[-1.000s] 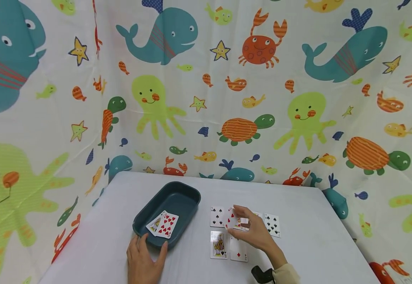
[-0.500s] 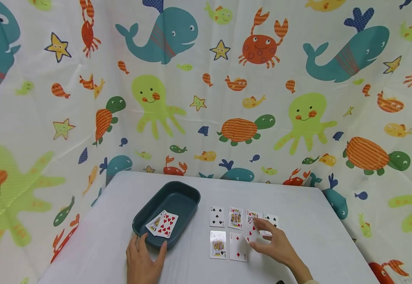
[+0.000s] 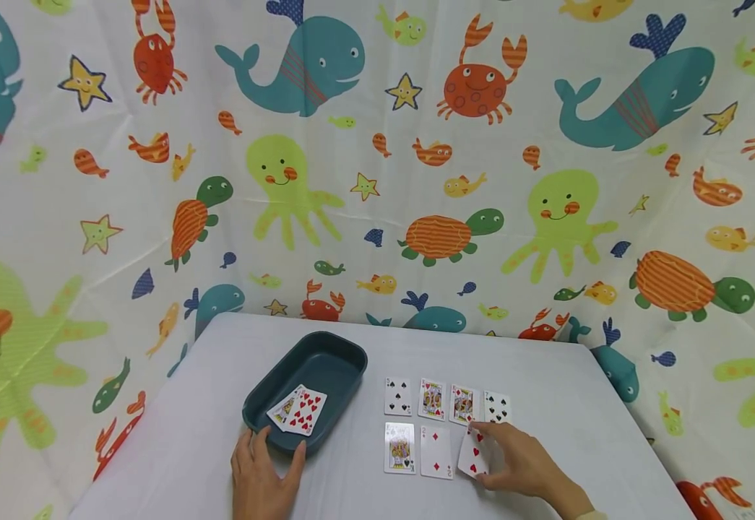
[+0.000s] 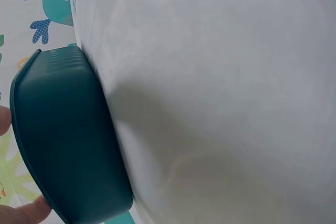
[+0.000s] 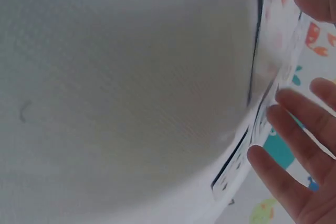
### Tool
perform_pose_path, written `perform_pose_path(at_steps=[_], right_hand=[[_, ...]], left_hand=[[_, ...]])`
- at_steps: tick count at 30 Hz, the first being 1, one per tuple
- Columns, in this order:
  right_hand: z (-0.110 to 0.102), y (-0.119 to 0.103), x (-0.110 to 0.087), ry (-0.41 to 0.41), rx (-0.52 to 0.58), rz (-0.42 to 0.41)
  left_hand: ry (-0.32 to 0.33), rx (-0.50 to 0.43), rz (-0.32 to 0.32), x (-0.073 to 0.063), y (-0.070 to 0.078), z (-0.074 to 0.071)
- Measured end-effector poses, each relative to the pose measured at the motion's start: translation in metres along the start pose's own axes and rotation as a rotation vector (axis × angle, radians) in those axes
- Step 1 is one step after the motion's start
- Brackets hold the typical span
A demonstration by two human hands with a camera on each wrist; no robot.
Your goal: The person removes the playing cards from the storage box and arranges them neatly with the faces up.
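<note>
The right hand (image 3: 516,460) pinches a heart card (image 3: 472,453), just beside the diamond card (image 3: 437,453). I think it's putting that card down on the white table (image 3: 344,491); next it needs to let go gently. The left hand (image 3: 264,477) rests loose fingers on the green tray (image 3: 321,365).

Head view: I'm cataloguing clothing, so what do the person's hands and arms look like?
The left hand is bare, with no glove or ring visible; the frame cuts it off before any sleeve shows. The right hand is also bare, without visible markings or cables, and a sliver of pale beige sleeve shows at the bottom edge.
</note>
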State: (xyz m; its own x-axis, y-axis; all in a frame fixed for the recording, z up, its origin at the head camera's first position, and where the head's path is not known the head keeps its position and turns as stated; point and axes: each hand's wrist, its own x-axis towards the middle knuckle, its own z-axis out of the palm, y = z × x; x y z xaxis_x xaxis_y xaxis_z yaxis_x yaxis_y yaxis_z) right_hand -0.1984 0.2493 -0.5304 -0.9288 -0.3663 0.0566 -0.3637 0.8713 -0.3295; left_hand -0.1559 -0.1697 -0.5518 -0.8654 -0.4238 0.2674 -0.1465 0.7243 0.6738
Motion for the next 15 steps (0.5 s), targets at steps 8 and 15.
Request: perform_pose_path(at_steps=[8, 15], right_hand=[[0.004, 0.000, 0.005, -0.129, -0.003, -0.012], [0.001, -0.004, 0.012, 0.002, 0.040, -0.041]], left_hand=[[0.005, 0.000, 0.000, -0.003, 0.001, 0.000], [0.024, -0.008, 0.019, -0.002, 0.002, -0.001]])
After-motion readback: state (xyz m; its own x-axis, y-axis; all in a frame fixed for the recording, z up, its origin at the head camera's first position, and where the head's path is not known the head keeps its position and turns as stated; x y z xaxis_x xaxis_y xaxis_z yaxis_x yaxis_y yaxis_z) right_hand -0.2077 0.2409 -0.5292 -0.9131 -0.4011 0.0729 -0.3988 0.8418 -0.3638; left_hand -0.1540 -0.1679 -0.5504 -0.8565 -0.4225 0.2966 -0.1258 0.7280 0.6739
